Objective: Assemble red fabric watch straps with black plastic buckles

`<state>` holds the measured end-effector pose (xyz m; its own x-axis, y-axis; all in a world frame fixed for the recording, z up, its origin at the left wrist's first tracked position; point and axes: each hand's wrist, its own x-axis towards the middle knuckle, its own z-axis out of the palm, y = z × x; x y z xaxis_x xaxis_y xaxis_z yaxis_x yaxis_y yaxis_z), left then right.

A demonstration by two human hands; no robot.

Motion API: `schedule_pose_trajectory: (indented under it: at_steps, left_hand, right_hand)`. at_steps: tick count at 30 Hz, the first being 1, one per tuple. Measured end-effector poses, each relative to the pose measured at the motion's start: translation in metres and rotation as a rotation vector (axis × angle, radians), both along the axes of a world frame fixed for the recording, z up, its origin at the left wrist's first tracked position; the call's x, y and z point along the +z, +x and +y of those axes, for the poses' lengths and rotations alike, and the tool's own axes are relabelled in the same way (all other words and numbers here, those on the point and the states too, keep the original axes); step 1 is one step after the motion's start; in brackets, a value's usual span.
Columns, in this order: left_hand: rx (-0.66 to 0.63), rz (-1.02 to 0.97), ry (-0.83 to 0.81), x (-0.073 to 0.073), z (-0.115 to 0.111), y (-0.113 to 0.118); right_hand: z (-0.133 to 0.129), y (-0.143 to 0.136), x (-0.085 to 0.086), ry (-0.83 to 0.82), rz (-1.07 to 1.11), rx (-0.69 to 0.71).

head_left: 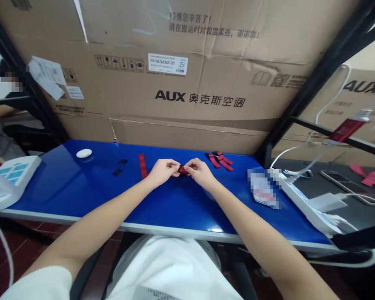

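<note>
Over the blue table (175,208), my left hand (163,171) and my right hand (200,171) meet at a small black buckle with a red strap (183,169). The left fingers pinch the buckle's left side, and the right fingers pinch the red strap on the right. My fingertips partly cover both. A loose red strap (142,166) lies just left of my left hand. Farther left are two black buckles (123,161). Several red straps with black buckles (219,161) lie behind and to the right of my right hand.
Cardboard (128,91) stands behind the table. A round white object (84,153) and a white device (15,179) are at left. A pixelated packet (264,187), a power strip (306,204) and a phone (346,183) are at right. A person (21,100) sits far left.
</note>
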<state>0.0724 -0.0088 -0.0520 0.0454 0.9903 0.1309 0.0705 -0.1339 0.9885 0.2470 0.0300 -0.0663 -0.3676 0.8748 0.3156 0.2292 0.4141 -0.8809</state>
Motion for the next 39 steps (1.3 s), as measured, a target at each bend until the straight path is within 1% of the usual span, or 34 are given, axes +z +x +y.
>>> schedule_pose_trajectory:
  at_steps: [5, 10, 13, 17, 23, 28, 32, 36, 39]
  left_hand:
    - [-0.017, -0.087, -0.074, 0.003, -0.002, 0.000]
    - [-0.048, -0.181, -0.146, 0.003, -0.003, -0.001]
    - [-0.057, -0.182, -0.168, 0.003, -0.003, 0.000]
    - [-0.072, -0.180, -0.162, 0.002, -0.003, 0.000]
    - [-0.080, -0.167, -0.168, 0.001, -0.002, 0.001]
    - [-0.081, -0.163, -0.165, -0.001, -0.003, 0.002]
    - [-0.051, -0.164, -0.142, -0.002, -0.002, 0.003]
    - [-0.046, -0.248, -0.155, 0.000, -0.001, 0.005]
    - [-0.072, -0.298, -0.191, 0.002, -0.002, 0.007]
  right_hand:
    - [-0.001, 0.002, 0.002, -0.017, 0.013, 0.025]
    - [0.001, 0.003, 0.000, 0.099, 0.002, -0.047]
    - [0.000, 0.003, 0.002, 0.147, -0.025, -0.062]
    - [-0.003, 0.001, 0.003, 0.166, -0.048, -0.085]
    - [-0.003, 0.000, -0.001, 0.199, -0.050, -0.098]
    - [0.000, -0.002, -0.006, 0.193, -0.023, -0.097]
    - [0.000, -0.004, -0.008, 0.209, -0.009, -0.141]
    - [-0.002, -0.006, -0.005, 0.172, 0.048, -0.171]
    - [-0.004, -0.006, -0.001, 0.118, 0.125, -0.158]
